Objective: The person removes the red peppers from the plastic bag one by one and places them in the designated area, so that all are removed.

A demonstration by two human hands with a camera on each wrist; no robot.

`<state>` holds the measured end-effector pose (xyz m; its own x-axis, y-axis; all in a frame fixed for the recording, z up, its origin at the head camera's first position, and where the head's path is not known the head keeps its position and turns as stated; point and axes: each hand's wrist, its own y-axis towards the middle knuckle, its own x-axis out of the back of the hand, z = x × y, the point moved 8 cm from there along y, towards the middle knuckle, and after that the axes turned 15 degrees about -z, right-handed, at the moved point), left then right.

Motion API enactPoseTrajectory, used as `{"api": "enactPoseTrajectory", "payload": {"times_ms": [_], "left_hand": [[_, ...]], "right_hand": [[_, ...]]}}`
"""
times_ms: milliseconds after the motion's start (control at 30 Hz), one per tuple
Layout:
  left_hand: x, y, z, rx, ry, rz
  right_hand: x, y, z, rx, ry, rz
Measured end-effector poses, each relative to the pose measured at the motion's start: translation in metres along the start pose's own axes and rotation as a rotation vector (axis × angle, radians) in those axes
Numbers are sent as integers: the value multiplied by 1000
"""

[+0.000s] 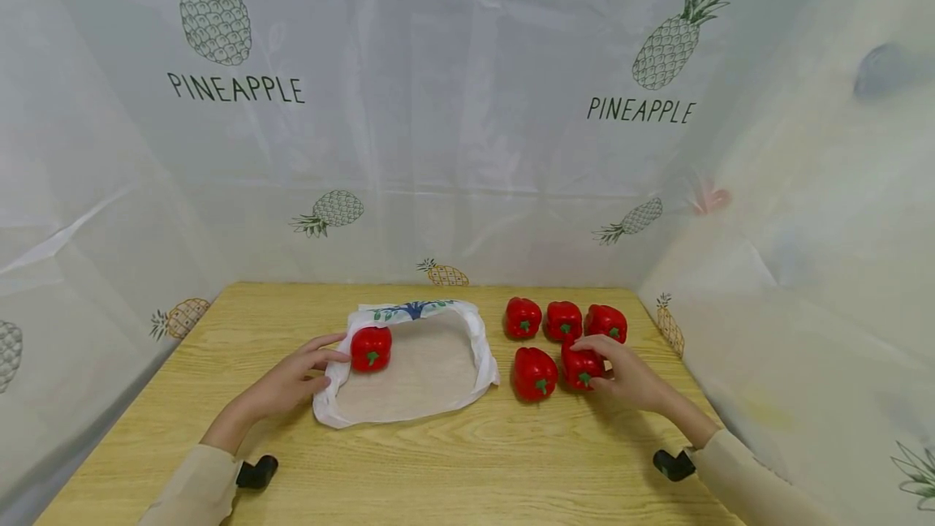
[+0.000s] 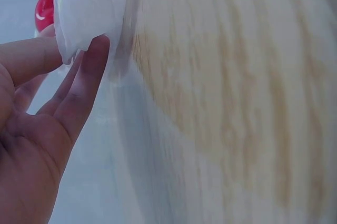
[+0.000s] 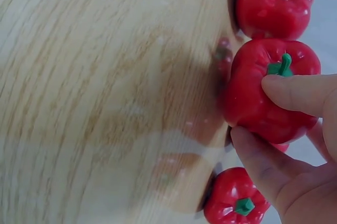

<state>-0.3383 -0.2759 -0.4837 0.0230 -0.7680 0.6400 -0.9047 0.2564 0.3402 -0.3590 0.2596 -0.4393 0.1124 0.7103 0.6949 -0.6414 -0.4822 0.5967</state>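
A white bag [image 1: 485,368] with a rolled rim lies open on the table, with one red bell pepper [image 1: 371,349] inside at its left. At the bag's left rim is my left hand [image 1: 295,376]; in the left wrist view its thumb and fingers [image 2: 97,56] pinch the white edge. My right hand [image 1: 631,372] grips a red bell pepper [image 3: 268,98] with a green stem, thumb near the stem and fingers around the side. Several more red peppers are close by: one beside it on the left [image 1: 535,373], others in a row behind [image 1: 523,317].
The wooden table [image 1: 409,477] ends at a pale curtain [image 1: 460,144] printed with pineapples, which also hangs along both sides. A black wrist mount [image 1: 257,473] sits at the left sleeve, another [image 1: 674,465] at the right.
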Motion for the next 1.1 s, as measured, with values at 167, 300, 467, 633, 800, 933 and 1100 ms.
{"api": "enactPoseTrajectory", "payload": {"times_ms": [167, 300, 467, 633, 800, 933, 1100], "left_hand": [[0, 0, -1, 1, 1, -2], [0, -1, -2, -3, 4, -6], [0, -1, -3, -3, 8, -7], [0, -1, -4, 9, 8, -4], [1, -1, -4, 14, -2, -2], [1, -1, -3, 22, -4, 1], [1, -1, -2, 20, 6, -1]], "right_hand": [[-2, -1, -2, 1, 9, -2], [-3, -1, -3, 1, 8, 4], [-5, -3, -3, -15, -13, 21], [-5, -4, -2, -29, -15, 20], [-6, -5, -1, -51, -18, 21], [-7, -6, -1, -82, 1, 36], [-5, -7, 1, -124, 79, 81]]}}
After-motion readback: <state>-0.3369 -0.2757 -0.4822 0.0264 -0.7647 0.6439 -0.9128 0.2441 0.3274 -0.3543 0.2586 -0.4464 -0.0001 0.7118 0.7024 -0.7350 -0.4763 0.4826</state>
